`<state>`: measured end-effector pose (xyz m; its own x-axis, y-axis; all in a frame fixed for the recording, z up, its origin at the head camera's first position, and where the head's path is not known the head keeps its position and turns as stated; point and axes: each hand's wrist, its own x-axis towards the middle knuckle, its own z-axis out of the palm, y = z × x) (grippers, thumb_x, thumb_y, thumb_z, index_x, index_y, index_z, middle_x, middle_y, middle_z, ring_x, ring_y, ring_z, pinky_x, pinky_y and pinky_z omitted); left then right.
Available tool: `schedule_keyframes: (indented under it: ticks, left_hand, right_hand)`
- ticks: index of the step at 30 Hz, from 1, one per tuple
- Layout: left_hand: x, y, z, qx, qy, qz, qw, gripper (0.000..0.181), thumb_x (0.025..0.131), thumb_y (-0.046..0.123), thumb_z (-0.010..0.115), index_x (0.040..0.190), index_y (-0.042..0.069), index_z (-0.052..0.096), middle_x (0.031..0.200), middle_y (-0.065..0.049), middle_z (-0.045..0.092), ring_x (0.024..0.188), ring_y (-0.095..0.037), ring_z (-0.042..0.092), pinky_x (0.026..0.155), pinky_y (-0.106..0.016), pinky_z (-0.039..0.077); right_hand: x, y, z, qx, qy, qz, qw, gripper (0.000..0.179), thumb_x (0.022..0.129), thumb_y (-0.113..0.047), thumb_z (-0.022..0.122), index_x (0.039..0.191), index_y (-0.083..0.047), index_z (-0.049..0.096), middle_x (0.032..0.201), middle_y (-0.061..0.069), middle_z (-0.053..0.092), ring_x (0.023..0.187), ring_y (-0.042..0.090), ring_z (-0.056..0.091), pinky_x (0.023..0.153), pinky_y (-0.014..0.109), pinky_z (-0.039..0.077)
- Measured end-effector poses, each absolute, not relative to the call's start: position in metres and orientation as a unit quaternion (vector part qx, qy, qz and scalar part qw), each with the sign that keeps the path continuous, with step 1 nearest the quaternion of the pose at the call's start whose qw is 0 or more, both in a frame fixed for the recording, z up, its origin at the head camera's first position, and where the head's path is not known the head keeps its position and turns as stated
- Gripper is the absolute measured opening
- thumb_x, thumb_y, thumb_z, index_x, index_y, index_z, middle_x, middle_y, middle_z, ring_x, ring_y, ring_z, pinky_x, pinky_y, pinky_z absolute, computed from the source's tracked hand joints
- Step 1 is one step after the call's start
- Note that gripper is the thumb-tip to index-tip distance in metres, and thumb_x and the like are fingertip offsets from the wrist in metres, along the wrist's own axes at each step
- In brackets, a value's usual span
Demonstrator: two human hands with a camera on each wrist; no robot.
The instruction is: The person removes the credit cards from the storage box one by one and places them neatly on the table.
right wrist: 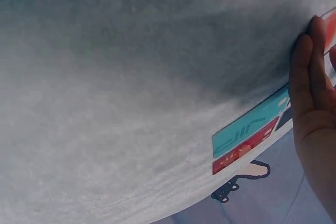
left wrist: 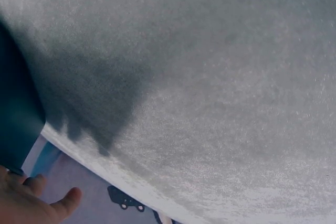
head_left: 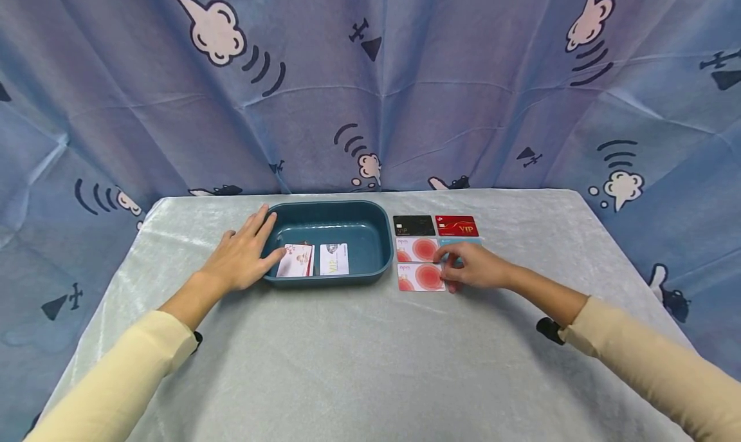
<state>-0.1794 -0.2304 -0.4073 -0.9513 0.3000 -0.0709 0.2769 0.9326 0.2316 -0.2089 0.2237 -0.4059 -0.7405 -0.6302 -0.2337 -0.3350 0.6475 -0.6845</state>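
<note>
My left hand (head_left: 240, 255) rests at the left end of a dark teal tray (head_left: 324, 280), fingers spread along its rim and thumb reaching over the inside. In the tray lie a small stack of white and red cards (head_left: 296, 262) and a white VIP card (head_left: 334, 260). My right hand (head_left: 477, 265) touches the right edge of the lower pink-and-white card (head_left: 418, 277). Its fingertips also overlap the upper pink-and-white card (head_left: 413, 249). Fairly straight fingers (right wrist: 302, 74) show in the right wrist view. Beyond them are a light blue card (right wrist: 247, 127) and a red VIP card (right wrist: 239, 153).
A black VIP card (head_left: 413, 225) lies in the back row, left of the red one. The cards sit close to the tray's right end on a table with a pale grey cloth (head_left: 359, 365). Behind the table hangs a blue patterned curtain (head_left: 324, 94).
</note>
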Motion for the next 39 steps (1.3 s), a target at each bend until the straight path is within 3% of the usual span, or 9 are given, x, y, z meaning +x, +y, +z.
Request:
schedule_keyframes:
  ticks: [6,17,26,39]
  left_hand:
    - [-0.179,-0.231,-0.407,0.147,0.982,0.109,0.051,0.079,0.102,0.049,0.044,0.159,0.003,0.014,0.166,-0.017,0.003,0.151,-0.038,0.014,0.106,-0.071,0.024]
    - [-0.179,-0.231,-0.408,0.147,0.982,0.105,0.055,0.079,0.103,0.050,0.042,0.159,0.003,0.013,0.166,-0.017,0.003,0.151,-0.037,0.013,0.106,-0.071,0.024]
    - [-0.181,-0.230,-0.410,0.145,0.982,0.109,0.050,0.080,0.102,0.052,0.042,0.160,0.005,0.013,0.167,-0.016,0.003,0.151,-0.036,0.013,0.107,-0.071,0.023]
    - [-0.180,-0.230,-0.407,0.147,0.982,0.104,0.053,0.079,0.102,0.050,0.042,0.159,0.003,0.013,0.166,-0.017,0.003,0.151,-0.036,0.013,0.106,-0.070,0.025]
  right_hand:
    - [-0.216,0.213,-0.391,-0.277,0.890,-0.300,0.202,0.026,0.092,-0.005,0.068,0.118,0.001,0.065,0.099,0.009,0.066,0.072,0.019,0.063,0.065,0.029,0.055]
    - [-0.239,0.163,-0.358,-0.294,0.891,-0.325,0.119,0.026,0.093,-0.007,0.066,0.119,0.000,0.065,0.097,0.008,0.066,0.086,0.022,0.062,0.081,0.038,0.052]
    - [-0.248,0.122,-0.357,-0.282,0.855,-0.404,0.165,0.045,0.095,-0.018,0.069,0.135,-0.001,0.058,0.131,0.020,0.061,0.109,0.029,0.066,0.095,0.041,0.052]
    - [-0.260,0.094,-0.355,-0.311,0.850,-0.359,0.228,0.046,0.097,-0.021,0.066,0.134,0.004,0.057,0.125,0.017,0.065,0.114,0.027,0.062,0.099,0.038,0.049]
